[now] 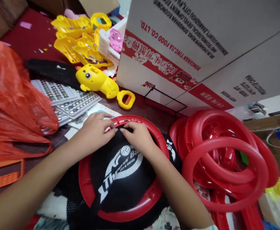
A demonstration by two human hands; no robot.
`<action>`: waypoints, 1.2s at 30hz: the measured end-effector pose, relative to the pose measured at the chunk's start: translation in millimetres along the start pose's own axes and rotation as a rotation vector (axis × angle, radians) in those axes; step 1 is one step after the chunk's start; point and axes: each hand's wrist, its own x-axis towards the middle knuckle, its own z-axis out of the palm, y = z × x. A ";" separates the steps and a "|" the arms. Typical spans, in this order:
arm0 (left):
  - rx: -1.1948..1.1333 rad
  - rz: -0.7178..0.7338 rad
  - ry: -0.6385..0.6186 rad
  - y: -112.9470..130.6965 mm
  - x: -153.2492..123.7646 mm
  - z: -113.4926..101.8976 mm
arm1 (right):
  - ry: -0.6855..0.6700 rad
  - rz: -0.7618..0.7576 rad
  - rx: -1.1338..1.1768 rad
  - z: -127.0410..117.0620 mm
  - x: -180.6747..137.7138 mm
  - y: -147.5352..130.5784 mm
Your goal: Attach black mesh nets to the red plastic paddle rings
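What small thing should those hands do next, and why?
Perhaps ease the black fabric toward the red ring's far side: the left hand and right hand are together there, their fingertips at the cloth beside the rim.

A dark red table [151, 111] carries yellow toy parts [95, 78], disc-filled trays [76, 106], an orange bag [18, 99] and a carton [187, 41]

We've a red plastic ring [140, 208], approx. flat & face up, w/ a blk break in its rim at lower L. Inside it we see blk cloth [132, 183], slightly rumpled, w/ slanted wht. print incl. "FLY & CATCH"; more spills outside, R side & btm.
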 end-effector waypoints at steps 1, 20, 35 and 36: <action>-0.010 -0.011 0.002 -1.1 3.7 0.2 | 0.009 0.003 -0.003 2.3 5.8 0.3; -0.128 -0.114 0.008 -13.9 17.4 9.4 | 0.113 0.081 0.119 20.5 20.8 10.7; -0.039 -0.099 0.077 -15.9 14.0 19.2 | 0.136 0.052 -0.136 17.1 18.0 6.4; -0.027 -0.092 0.065 -16.8 15.2 18.7 | 0.136 0.045 -0.185 16.7 17.6 6.0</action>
